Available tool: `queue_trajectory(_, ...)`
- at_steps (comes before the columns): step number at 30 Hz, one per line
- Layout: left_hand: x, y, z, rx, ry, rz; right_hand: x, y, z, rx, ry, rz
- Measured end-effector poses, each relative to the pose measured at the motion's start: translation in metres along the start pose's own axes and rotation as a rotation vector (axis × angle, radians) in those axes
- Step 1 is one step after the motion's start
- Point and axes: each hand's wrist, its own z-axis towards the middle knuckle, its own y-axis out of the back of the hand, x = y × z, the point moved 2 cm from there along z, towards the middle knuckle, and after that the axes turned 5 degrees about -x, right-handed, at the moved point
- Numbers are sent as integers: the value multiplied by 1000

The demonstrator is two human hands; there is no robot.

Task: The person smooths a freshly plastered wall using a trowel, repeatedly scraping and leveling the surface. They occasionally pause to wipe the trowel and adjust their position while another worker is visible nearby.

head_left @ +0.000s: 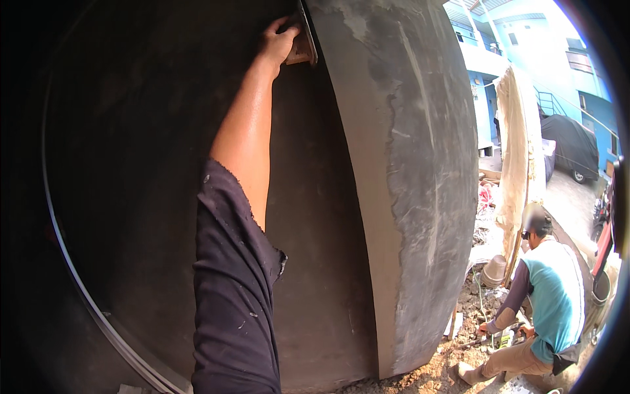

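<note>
My left hand [279,44] is raised high at the top of the view, the arm stretched up in a dark, frayed sleeve. Its fingers are closed round a plastering trowel [302,54], whose thin edge lies along the corner of a grey wall. The trowel's upper part runs out of the frame. Left of the corner, the dark wall face [315,230] is in shadow. On the lit side, a smooth lighter band [371,151] follows the corner and ends in a ragged line against darker, streaked plaster [430,164]. My right hand does not show.
At the lower right a co-worker [554,289] in a teal vest crouches on rubble-strewn ground [440,368], hands low. Buckets [494,270] stand nearby. Behind are a hanging cloth [510,151], a covered car [569,146] and blue buildings. A pale curved strip [79,282] runs down the left.
</note>
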Motion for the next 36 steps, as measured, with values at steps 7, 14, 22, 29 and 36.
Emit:
queue_trajectory(7, 39, -4, -67, 23, 34, 136, -111, 83, -36, -213, -209, 101)
queue_trajectory(14, 97, -19, -240, 80, -55, 176, -247, 128, -85, -259, -221, 117)
queue_trajectory(22, 169, -36, -516, 122, 180, 38, -290, 132, -117, -184, -390, -311)
queue_trajectory(29, 217, -45, -749, 186, 462, -81, -270, 115, -126, -125, -435, -434)
queue_trajectory(36, 248, -28, -924, 199, 702, -14, -257, 70, -70, -3, -329, -634)
